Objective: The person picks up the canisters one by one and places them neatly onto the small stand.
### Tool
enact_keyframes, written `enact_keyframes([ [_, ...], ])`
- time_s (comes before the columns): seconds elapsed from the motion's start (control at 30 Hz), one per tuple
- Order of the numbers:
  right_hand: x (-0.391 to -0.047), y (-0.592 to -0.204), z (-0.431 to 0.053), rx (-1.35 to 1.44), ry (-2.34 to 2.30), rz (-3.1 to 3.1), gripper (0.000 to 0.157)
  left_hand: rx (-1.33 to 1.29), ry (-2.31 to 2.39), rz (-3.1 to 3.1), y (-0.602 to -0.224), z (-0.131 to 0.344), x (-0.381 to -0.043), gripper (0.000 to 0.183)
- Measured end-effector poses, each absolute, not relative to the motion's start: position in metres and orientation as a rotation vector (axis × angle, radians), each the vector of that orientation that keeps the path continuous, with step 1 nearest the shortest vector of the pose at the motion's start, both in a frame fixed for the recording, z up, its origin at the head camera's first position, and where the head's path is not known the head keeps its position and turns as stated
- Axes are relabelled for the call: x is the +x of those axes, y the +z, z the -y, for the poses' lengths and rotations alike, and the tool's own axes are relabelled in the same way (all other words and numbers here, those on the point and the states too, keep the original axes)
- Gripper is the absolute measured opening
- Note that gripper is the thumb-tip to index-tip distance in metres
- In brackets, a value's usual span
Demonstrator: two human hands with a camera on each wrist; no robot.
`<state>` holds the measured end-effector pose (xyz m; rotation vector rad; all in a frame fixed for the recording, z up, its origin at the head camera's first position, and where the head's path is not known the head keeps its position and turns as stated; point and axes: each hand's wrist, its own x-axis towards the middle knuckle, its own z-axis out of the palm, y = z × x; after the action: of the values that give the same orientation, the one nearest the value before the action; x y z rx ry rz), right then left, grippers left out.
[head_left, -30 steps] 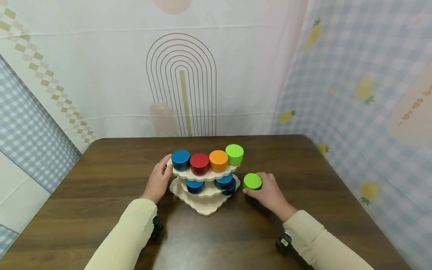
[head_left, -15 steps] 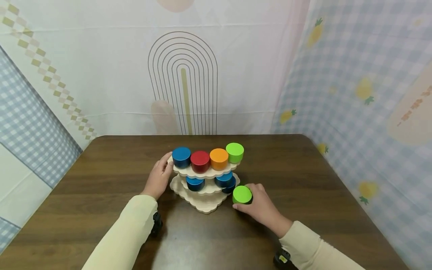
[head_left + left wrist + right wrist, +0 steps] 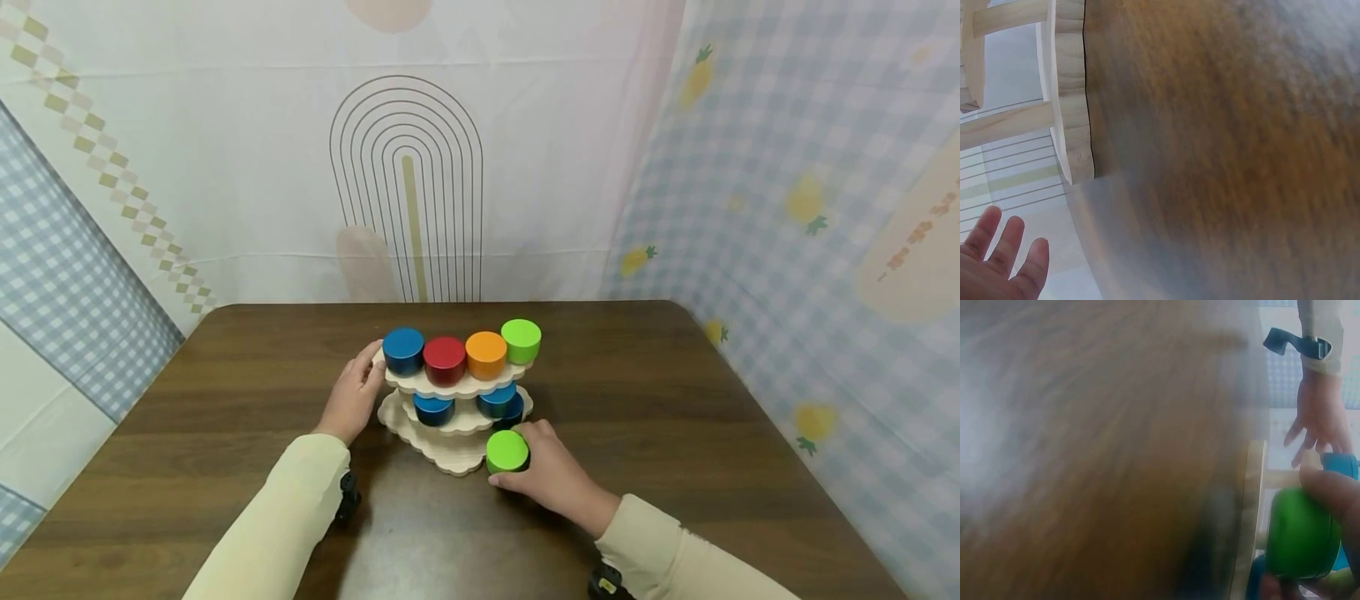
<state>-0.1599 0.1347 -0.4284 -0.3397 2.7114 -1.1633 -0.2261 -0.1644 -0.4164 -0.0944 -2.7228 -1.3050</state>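
Observation:
A tiered pale wooden stand (image 3: 450, 454) with scalloped shelves rests on the table. Its top shelf carries round blocks in a row: blue (image 3: 403, 350), red (image 3: 445, 361), orange (image 3: 486, 355) and light green (image 3: 521, 341). More blue blocks (image 3: 433, 408) sit on the lower levels. My left hand (image 3: 351, 396) pinches the top shelf's left end between thumb and forefinger; its other fingers (image 3: 1004, 247) stretch out freely in the left wrist view. My right hand (image 3: 558, 475) grips another green round block (image 3: 507, 452) at the stand's front right, partly hiding the bottom shelf.
The brown wooden table (image 3: 675, 400) extends on both sides and in front of the stand. A patterned white cloth (image 3: 525, 183) hangs behind it, and a blue checked cloth (image 3: 750, 250) hangs at the right.
My right hand has carried the green block leftward and closer to me, from right of the stand to its front right. My left hand stays at the top shelf.

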Motion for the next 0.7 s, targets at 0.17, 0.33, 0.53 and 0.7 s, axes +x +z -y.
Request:
enact_keyframes([
  [0.17, -0.161, -0.430, -0.128, -0.362, -1.117, -2.710, 0.066, -0.092, -1.305, 2.718, -0.416, 0.163, -0.227, 0.051],
  [0.33, -0.161, -0.430, -0.121, -0.418, -1.091, -2.714, 0.065, -0.089, -1.313, 2.721, -0.416, 0.163, -0.226, 0.051],
  [0.53, -0.163, -0.431, -0.111, -0.480, -1.044, -2.730, 0.067, -0.076, -1.323, 2.721, -0.416, 0.164, -0.227, 0.052],
  [0.7, -0.164, -0.433, -0.105, -0.486, -1.012, -2.749, 0.071, -0.078, -1.318, 2.719, -0.418, 0.164, -0.227, 0.052],
])
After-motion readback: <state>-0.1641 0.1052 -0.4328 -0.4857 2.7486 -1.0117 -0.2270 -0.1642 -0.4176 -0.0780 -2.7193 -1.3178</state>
